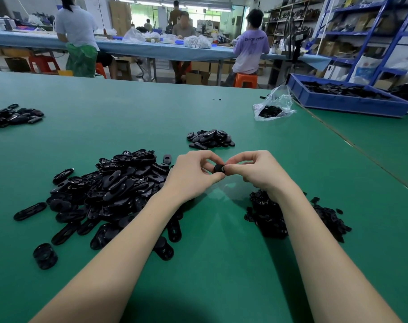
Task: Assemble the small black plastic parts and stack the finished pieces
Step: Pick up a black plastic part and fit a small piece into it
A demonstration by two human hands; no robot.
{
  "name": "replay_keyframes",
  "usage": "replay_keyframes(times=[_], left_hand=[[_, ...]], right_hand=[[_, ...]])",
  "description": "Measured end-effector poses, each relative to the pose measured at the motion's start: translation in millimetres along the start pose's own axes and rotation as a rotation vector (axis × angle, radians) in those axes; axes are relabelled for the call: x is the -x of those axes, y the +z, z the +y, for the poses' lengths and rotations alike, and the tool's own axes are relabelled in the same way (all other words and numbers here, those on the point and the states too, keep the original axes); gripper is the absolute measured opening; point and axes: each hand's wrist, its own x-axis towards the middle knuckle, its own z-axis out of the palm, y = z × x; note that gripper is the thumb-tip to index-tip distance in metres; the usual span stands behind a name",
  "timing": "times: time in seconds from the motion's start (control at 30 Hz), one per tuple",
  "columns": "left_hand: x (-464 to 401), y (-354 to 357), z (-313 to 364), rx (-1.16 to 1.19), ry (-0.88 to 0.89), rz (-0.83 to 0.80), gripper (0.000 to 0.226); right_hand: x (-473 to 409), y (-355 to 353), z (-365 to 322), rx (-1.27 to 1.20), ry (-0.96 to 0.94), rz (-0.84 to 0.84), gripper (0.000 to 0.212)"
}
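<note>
Both hands meet above the green table [128, 113] and pinch one small black plastic part [218, 168] between their fingertips. My left hand [193, 173] holds its left side, and my right hand [254, 170] presses in from the right; most of the part is hidden by fingers. A large heap of black oval shells [109, 190] lies under and left of my left forearm. A heap of small black pieces [275, 215] sits beneath my right wrist. Beyond the hands lies a small pile of black oval pieces [210, 139].
Another pile of black parts [11, 116] lies far left. A short stack of round black pieces [45, 255] stands near left. A plastic bag of parts [272, 108] and a blue bin [347, 100] sit far right. People work at a blue bench [151, 51] behind.
</note>
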Motion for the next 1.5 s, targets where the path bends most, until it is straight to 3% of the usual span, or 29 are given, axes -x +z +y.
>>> replay_keyframes(times=[0.27,0.4,0.67,0.83,1.07,1.5], left_hand=[[0,1,2,-0.006,0.016,0.033,0.015],[0,2,5,0.009,0.033,0.041,0.016],[0,-6,7,0.405,-0.109,-0.144,0.018],[-2,-11,5,0.592,-0.221,-0.225,0.013],[-5,-4,5,0.585,-0.255,-0.134,0.017],[-4,3,-1,0.523,-0.216,-0.07,0.015]], right_hand=[[1,2,-2,-0.024,0.027,0.014,0.007],[4,-1,-2,-0.064,0.054,0.009,0.02],[8,-9,6,-0.339,0.171,-0.187,0.01],[9,-7,5,-0.283,0.14,-0.194,0.015],[2,-6,2,-0.126,0.069,-0.135,0.011],[1,2,3,-0.081,-0.016,-0.024,0.014]])
